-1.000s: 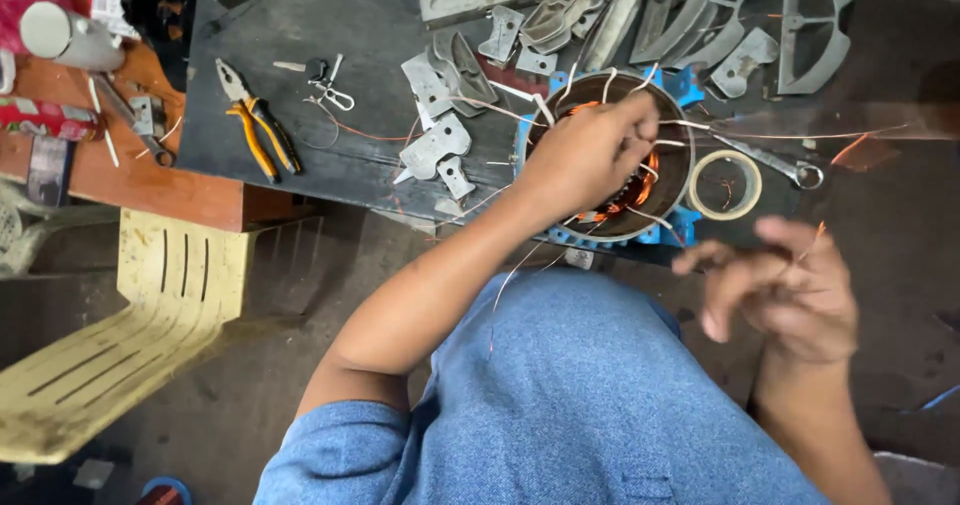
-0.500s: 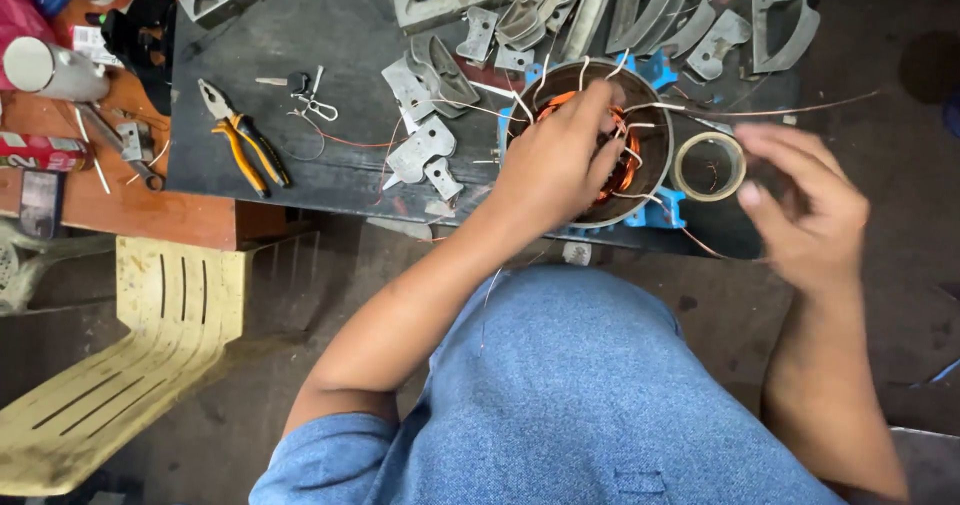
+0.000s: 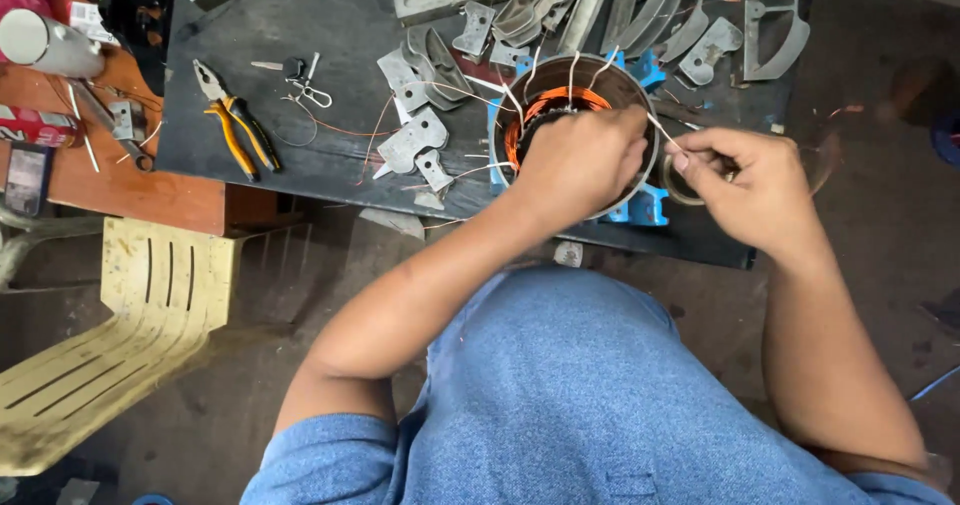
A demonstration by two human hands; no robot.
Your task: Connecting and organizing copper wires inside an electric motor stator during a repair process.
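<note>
While the left hand (image 3: 580, 160) hides its fingers inside the motor stator (image 3: 570, 100), right fingers (image 3: 690, 155) pinch a thin wire (image 3: 660, 130)

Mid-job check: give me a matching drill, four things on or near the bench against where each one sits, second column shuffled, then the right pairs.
Things:
1. pliers
2. motor stator
3. plastic chair
4. tape roll

Places:
A. under the right hand, partly hidden
B. on the floor, lower left of the bench
C. on the dark board, left part, handles yellow
D. under the left hand, copper winding inside

Pairs: 1-C, 2-D, 3-B, 4-A
</note>
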